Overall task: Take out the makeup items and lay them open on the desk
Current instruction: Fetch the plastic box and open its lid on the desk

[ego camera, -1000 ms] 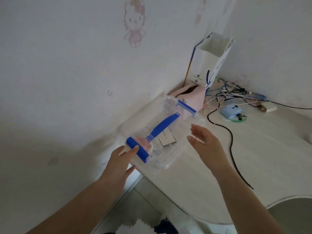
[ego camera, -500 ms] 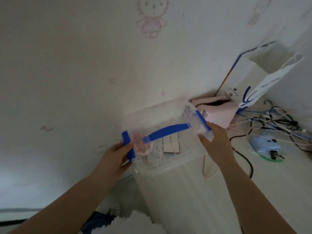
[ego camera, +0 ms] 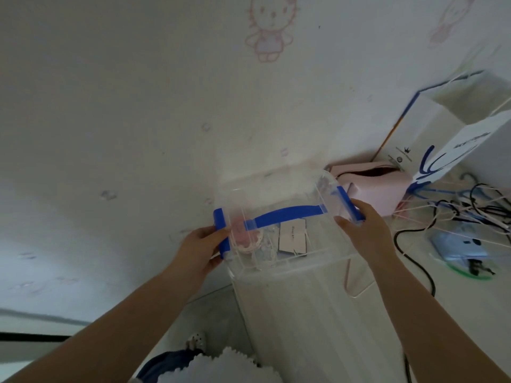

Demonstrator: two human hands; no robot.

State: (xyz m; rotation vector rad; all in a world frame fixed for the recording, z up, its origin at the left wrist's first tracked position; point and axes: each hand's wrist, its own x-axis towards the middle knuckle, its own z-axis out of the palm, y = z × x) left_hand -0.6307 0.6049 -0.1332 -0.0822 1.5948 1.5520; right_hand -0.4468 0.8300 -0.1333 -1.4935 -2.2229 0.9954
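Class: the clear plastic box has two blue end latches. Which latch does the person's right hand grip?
The blue latch at the box's end nearest the pink pouch; the right hand grips it. The left hand holds the opposite latch, by the wall.

Pink pouch [ego camera: 370, 189] beside white bag [ego camera: 431, 134], tangled cables [ego camera: 470, 205].

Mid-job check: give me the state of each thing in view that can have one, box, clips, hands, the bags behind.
Clear storage box: lid on, resting at the desk corner.
Left blue clip: under the left hand's fingers; latched or not, cannot tell.
Right blue clip: under the right hand's fingers; cannot tell.
Blue handle: lying flat on the lid.
Left hand: gripping the box end.
Right hand: gripping the other end.
Pink pouch: open.
White paper bag: upright, open-topped.
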